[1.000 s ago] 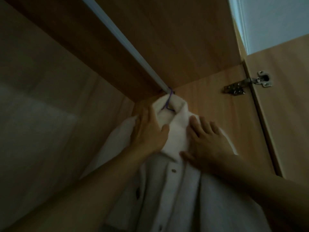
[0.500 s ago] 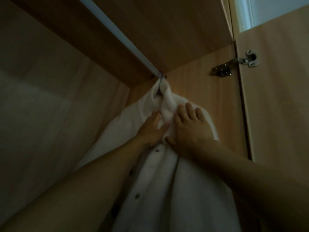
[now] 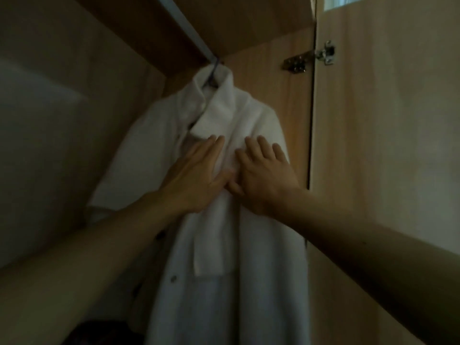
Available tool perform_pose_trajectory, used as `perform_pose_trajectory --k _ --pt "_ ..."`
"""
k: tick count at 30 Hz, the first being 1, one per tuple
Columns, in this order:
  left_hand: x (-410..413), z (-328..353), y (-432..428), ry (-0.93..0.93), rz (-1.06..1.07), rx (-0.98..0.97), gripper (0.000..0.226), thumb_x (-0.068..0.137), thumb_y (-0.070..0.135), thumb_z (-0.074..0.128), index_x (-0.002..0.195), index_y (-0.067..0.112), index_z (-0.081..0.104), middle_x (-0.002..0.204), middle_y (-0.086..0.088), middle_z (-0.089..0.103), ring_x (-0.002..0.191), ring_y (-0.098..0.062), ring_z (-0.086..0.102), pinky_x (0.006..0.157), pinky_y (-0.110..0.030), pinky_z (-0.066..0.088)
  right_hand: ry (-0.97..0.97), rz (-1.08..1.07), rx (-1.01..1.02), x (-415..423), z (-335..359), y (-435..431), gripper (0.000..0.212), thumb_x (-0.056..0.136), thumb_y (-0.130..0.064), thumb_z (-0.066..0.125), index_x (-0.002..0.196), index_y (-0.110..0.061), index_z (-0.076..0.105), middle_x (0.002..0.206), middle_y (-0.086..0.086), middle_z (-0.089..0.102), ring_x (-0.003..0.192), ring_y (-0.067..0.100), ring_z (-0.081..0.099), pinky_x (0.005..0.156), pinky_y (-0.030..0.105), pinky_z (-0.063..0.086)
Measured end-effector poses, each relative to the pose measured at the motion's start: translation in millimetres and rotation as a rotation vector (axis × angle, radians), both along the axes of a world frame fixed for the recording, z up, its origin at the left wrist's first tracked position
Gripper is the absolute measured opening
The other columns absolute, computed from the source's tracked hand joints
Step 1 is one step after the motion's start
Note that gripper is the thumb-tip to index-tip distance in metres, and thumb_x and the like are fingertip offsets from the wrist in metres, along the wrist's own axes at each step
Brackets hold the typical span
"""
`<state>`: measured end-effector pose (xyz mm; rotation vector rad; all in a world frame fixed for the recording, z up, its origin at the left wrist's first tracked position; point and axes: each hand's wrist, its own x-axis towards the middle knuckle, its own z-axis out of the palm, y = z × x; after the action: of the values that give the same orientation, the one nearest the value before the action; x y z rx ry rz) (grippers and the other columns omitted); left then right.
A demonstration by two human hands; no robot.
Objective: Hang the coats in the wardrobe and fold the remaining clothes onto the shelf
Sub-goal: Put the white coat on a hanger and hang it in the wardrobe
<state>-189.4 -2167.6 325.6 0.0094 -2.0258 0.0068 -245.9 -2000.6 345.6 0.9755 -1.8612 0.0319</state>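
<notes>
- Both hands have slid down from the collar to the chest of the white coat (image 3: pixel 249 232), so the upturned collar now shows uncovered.
- That coat hangs on a purple hanger (image 3: pixel 215 68) at the right end of the wardrobe rail (image 3: pixel 185 23), just beside the right side panel (image 3: pixel 281 100). Its front is partly open, with dark buttons down one edge.
- The left hand (image 3: pixel 196 180) lies flat on the coat's front, grip apart, fingers straight and clamped on nothing.
- The right hand (image 3: pixel 266 178) presses flat just beside it, fingers spread, grip likewise apart. The two thumbs meet or nearly so.
- A metal hinge (image 3: pixel 308 58) joins the side panel to the open wardrobe door (image 3: pixel 385 145).
</notes>
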Motion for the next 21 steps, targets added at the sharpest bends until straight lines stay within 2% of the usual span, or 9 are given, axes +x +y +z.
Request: perform_pose_trajectory --k 2,5,9,16,19,21 --pt "4.1 -16.7 6.5 0.030 0.007 -0.026 0.088 0.087 0.070 0.019 0.157 0.017 0.018 0.164 -0.005 0.020 0.150 -0.022 0.019 0.122 -0.039 0.018 0.000 -0.051 0.018 7.3 -11.0 18.5 0.079 0.093 -0.066 0.018 0.152 -0.014 0.023 0.162 0.013 0.012 0.150 0.033 0.005 0.121 0.052 0.011" --pt "8.4 -32.6 22.5 0.029 0.013 -0.072 0.088 0.088 0.071 0.018 0.156 0.016 0.022 0.162 -0.008 0.024 0.149 -0.026 0.022 0.120 -0.045 0.024 0.003 -0.136 0.044 15.8 -25.7 55.1 0.080 0.090 -0.069 0.019 0.151 -0.017 0.023 0.163 0.012 0.010 0.151 0.033 0.004 0.121 0.051 0.012" --pt "22.3 -47.2 65.6 0.028 -0.118 -0.077 0.082 0.090 0.069 0.026 0.154 0.018 0.029 0.159 -0.007 0.031 0.146 -0.025 0.028 0.117 -0.047 0.029 -0.050 -0.202 0.017 28.9 -46.1 115.6 0.079 0.094 -0.069 0.026 0.155 -0.019 0.015 0.165 0.010 0.003 0.151 0.031 -0.002 0.121 0.047 0.005" --pt "26.7 -86.0 167.2 -0.062 -0.275 -0.183 0.079 0.089 0.071 0.032 0.149 0.021 0.038 0.155 -0.006 0.039 0.143 -0.025 0.034 0.111 -0.049 0.036 -0.152 -0.353 -0.101 51.9 -101.8 249.6 0.071 0.096 -0.068 0.025 0.153 -0.027 0.019 0.164 0.007 0.008 0.151 0.030 0.003 0.120 0.046 0.010" --pt "12.8 -101.4 221.0 -0.106 -0.341 -0.245 0.076 0.090 0.071 0.033 0.144 0.019 0.048 0.152 -0.007 0.043 0.139 -0.027 0.039 0.111 -0.045 0.038 -0.254 -0.453 -0.096 59.2 -129.5 312.1 0.071 0.095 -0.070 0.023 0.154 -0.032 0.013 0.165 0.004 0.002 0.152 0.030 -0.004 0.120 0.047 0.004" --pt "3.4 -112.6 265.0 -0.131 -0.397 -0.282 0.076 0.090 0.071 0.032 0.141 0.018 0.052 0.150 -0.009 0.045 0.139 -0.029 0.040 0.110 -0.047 0.038 -0.289 -0.527 -0.083 64.8 -145.3 358.5 0.071 0.094 -0.072 0.022 0.154 -0.034 0.010 0.165 0.003 0.000 0.151 0.031 -0.008 0.120 0.049 -0.001"
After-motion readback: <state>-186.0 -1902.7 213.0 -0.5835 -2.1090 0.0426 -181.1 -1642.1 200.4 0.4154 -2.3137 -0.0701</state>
